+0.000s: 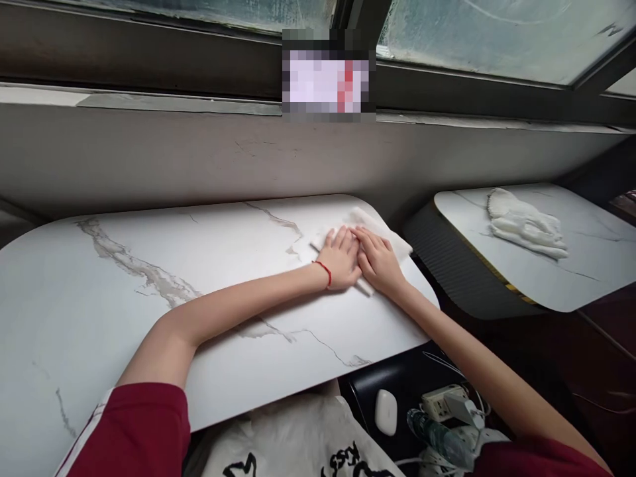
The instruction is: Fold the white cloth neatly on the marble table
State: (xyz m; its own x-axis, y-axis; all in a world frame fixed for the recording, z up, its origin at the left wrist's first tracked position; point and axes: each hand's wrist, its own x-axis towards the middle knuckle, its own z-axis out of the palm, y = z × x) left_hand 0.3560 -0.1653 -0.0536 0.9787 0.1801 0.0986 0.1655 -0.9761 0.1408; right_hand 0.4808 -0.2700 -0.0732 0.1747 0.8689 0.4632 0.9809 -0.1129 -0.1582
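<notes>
My left hand (340, 258), with a red string bracelet at the wrist, lies flat on a white cloth or tissue (397, 242) near the right end of a white marble-patterned table (223, 265). Its fingers are stretched out and somewhat spread. Beside it, my right hand (381, 264) rests on the same white sheet, fingers extended and nearly touching the left ones. Corners of the sheet stick out behind and below the hands; most of its middle is hidden under them. Neither hand grips anything that I can see.
To the right stands a second marble-patterned table (586, 278) with a crumpled white cloth or glove (527, 223) on it. Below the near edge are a white earbud case (386, 412), a plastic bottle (440, 438) and a power strip (442, 401) with cables. A wall and windows run behind.
</notes>
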